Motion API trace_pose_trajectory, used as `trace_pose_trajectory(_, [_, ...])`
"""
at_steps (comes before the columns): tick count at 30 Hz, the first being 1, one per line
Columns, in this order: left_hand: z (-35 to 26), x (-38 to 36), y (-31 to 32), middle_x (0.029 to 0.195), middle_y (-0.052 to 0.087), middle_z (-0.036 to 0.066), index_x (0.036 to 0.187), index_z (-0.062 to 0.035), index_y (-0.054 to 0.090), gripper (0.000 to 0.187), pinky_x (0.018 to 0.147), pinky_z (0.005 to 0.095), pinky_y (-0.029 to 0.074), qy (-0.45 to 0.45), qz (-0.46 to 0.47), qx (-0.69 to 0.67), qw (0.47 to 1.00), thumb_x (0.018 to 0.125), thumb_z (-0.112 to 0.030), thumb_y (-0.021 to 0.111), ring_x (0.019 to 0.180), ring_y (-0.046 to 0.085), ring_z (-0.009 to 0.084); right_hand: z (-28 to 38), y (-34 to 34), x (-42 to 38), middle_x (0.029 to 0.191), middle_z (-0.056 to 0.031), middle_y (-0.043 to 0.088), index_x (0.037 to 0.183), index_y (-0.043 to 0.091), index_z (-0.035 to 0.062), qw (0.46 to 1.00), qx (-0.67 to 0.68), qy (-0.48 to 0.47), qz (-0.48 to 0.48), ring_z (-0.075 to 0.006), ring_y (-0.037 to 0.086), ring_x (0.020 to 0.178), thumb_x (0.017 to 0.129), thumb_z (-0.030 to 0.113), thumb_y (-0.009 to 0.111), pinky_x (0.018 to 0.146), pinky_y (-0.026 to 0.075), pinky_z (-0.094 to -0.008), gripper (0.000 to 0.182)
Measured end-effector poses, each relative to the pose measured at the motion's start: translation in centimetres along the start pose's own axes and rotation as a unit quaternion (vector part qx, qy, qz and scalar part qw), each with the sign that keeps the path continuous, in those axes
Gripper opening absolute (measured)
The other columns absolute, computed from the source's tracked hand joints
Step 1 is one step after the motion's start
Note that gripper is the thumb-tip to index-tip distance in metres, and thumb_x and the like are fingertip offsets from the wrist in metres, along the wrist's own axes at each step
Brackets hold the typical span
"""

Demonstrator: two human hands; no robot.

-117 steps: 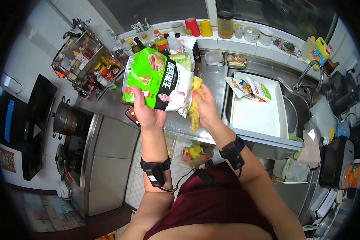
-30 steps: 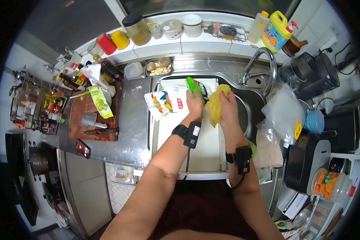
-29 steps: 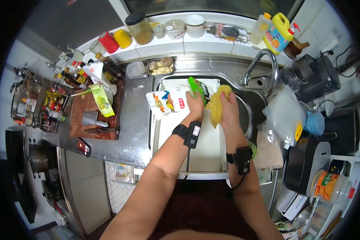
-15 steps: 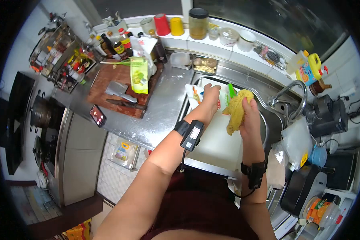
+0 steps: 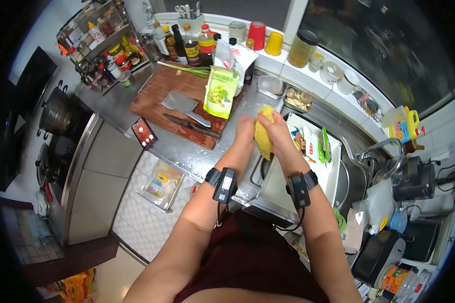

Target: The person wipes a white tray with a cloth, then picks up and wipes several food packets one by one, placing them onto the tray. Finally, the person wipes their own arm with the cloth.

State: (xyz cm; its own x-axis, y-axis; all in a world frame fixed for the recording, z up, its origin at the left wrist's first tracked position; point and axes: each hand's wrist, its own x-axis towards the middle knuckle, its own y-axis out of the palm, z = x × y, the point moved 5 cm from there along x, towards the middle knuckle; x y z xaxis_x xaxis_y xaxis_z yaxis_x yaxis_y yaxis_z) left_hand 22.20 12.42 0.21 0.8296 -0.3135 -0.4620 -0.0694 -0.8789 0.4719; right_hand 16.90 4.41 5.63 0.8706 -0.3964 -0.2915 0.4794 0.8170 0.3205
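A crumpled yellow cloth (image 5: 263, 137) hangs between my hands, above the counter's edge beside the sink. My right hand (image 5: 279, 135) is closed on it, thumb toward the cloth's upper part. Close against its left side is my left hand (image 5: 244, 132); motion blurs those fingers, so whether they grip the cloth cannot be made out. To the right of my hands, white printed packets (image 5: 312, 145) and a green packet (image 5: 326, 145) lie on a white board or tray (image 5: 333, 177) over the sink.
Left of my hands, a cleaver (image 5: 181, 102) and a dark knife (image 5: 189, 124) lie on a wooden cutting board (image 5: 154, 96) with a green pouch (image 5: 221, 93). A phone (image 5: 144, 134) leans near the counter's front edge. A faucet (image 5: 389, 144) rises at the right.
The yellow cloth has moved left with my right hand, from over the sink to the counter's edge. My left hand has left the packets and come beside the cloth. The view has turned left.
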Motion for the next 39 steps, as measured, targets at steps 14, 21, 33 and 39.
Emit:
trace_pose_trajectory(14, [-1.0,4.6,-10.2,0.091,0.052,-0.005,0.115,-0.0173,0.054,0.033,0.076,0.0328,0.031,0.004,-0.038,0.038,0.999,0.082,-0.020,0.052,0.084,0.044,0.0093,-11.5,3.7,16.8,0.106,-0.0230,0.062,0.113,0.056,-0.0041,0.925,-0.326,-0.020,-0.194,-0.0290,0.062,0.097,0.065,0.039,0.078,0.080,0.049,-0.0352,0.068])
trace_pose_trajectory(21, [-3.3,4.7,-11.0,0.099,0.055,0.004,0.116,-0.0005,0.050,0.039,0.081,0.0302,0.038,0.088,-0.027,0.017,0.996,0.082,-0.015,0.059,0.093,0.050,0.0130,-13.2,4.4,18.2,0.094,-0.0139,0.066,0.103,0.061,0.0002,0.969,-0.234,-0.062,-0.052,-0.0225,0.063,0.084,0.080,0.021,0.068,0.074,0.048,-0.0332,0.032])
trace_pose_trajectory(33, [-14.4,-0.5,-9.1,0.129,0.049,0.015,0.130,-0.0015,0.039,0.054,0.097,0.0377,0.043,0.071,0.248,-0.113,0.960,0.091,-0.035,0.054,0.116,0.051,0.0255,3.1,6.4,1.1,0.105,-0.0054,0.064,0.116,0.055,0.0007,0.910,-0.102,0.180,0.358,-0.0129,0.061,0.093,0.084,0.011,0.065,0.084,0.047,-0.0258,0.035])
trace_pose_trajectory(39, [-14.1,-3.6,-7.0,0.130,0.048,0.014,0.132,-0.0024,0.037,0.060,0.098,0.0400,0.040,0.056,0.314,-0.152,0.936,0.094,-0.048,0.037,0.118,0.049,0.0266,2.9,2.6,1.7,0.102,-0.0079,0.065,0.110,0.056,0.0008,0.910,-0.409,-0.056,0.048,-0.0111,0.061,0.092,0.082,0.017,0.068,0.079,0.048,-0.0271,0.035])
